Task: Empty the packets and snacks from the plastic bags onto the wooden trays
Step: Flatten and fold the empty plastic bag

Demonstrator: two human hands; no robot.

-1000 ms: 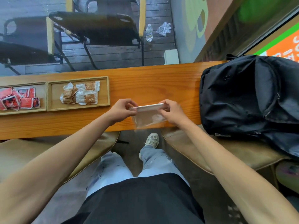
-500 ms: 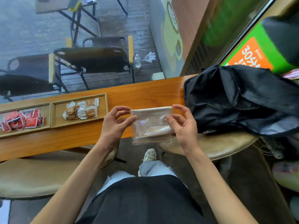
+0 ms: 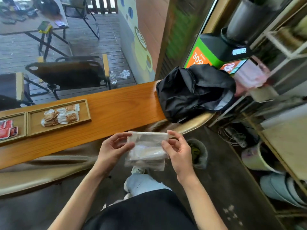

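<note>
I hold a clear plastic bag (image 3: 147,151) in front of me, below the counter's near edge and off its surface. My left hand (image 3: 113,149) pinches its left top corner and my right hand (image 3: 177,151) pinches its right top corner. Pale contents show through the plastic, too blurred to name. On the wooden counter (image 3: 119,107) lie two wooden trays. The nearer tray (image 3: 83,112) holds several brown-and-white snack packets (image 3: 60,115). The tray at the far left (image 3: 23,123) holds red packets (image 3: 7,130).
A black backpack (image 3: 194,92) lies open at the counter's right end, partly on a beige stool (image 3: 191,126). More beige stools stand under the counter. A small bin (image 3: 198,152) sits on the floor by my right hand. Shelves fill the right side.
Both hands have drawn the bag back from the counter's edge toward my body, and it now hangs off the counter. The view has swung to the right.
</note>
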